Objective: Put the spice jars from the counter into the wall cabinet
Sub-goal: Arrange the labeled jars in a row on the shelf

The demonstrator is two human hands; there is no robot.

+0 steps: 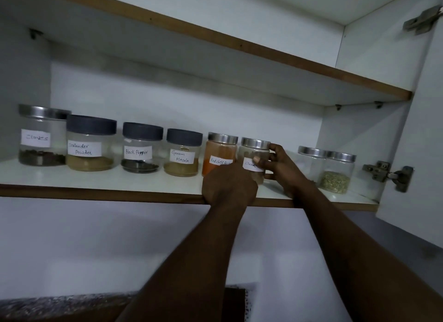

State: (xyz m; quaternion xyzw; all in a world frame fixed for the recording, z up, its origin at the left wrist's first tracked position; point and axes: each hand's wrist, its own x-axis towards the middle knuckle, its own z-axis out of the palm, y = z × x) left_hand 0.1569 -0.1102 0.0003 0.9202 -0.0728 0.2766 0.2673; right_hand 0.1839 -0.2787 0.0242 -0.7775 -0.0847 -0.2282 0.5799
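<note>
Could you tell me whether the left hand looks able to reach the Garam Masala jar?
Probably yes: the left hand is at the shelf front near the Garam Masala jar, with nothing before that jar; the right hand grips the cinnamon jar farther right.

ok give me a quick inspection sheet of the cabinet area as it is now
surface: white lower shelf, wood-edged, carries one row of jars
job's things: eight upright jars: cloves jar, coriander powder jar, black pepper jar, garam masala jar, red chilli jar, half-hidden-label jar, clear steel-lidded jar, green-seed jar
clutter: nothing seen
hands: right hand grips the half-hidden-label jar; left hand at its base, fingers hidden
cables: nothing seen
surroundings: upper shelf bare where visible; open door with hinge; speckled counter below
</note>
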